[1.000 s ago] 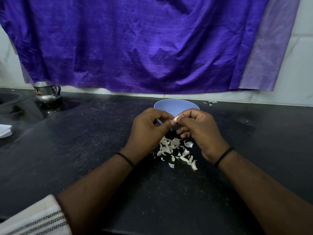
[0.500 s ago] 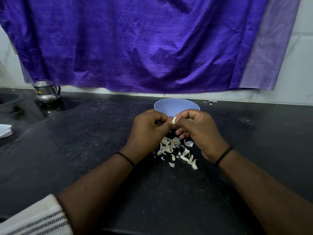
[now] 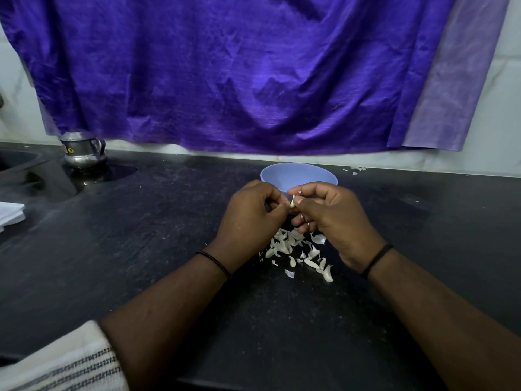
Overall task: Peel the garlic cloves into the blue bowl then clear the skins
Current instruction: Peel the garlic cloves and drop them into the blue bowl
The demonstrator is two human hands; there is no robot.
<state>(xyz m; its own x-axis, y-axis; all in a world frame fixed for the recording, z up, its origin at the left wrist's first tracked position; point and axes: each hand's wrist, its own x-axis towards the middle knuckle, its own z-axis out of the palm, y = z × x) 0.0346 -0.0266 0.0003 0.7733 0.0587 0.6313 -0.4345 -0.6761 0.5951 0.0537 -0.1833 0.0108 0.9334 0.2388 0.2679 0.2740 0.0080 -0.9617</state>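
- Progress: peeling is under way. A pile of garlic skins (image 3: 298, 249) is lying on the black bench (image 3: 141, 263) at the 6 o'clock side of the blue bowl (image 3: 298, 176); clearing has not begun. The bowl's contents cannot be told from this view.
- Task item: one garlic clove (image 3: 293, 201) is being held between both hands, just in front of the bowl's near rim and above the skins.
- Left hand (image 3: 251, 218): fingers curled, pinching the clove's left side, wrist angled inward.
- Right hand (image 3: 329, 215): thumb and forefinger pinching the clove from the 3 o'clock side, remaining fingers (image 3: 303, 221) tucked beneath.
- Judgement: the pile appears to hold unpeeled cloves as well as skins; further peeling and the sweep are remaining.
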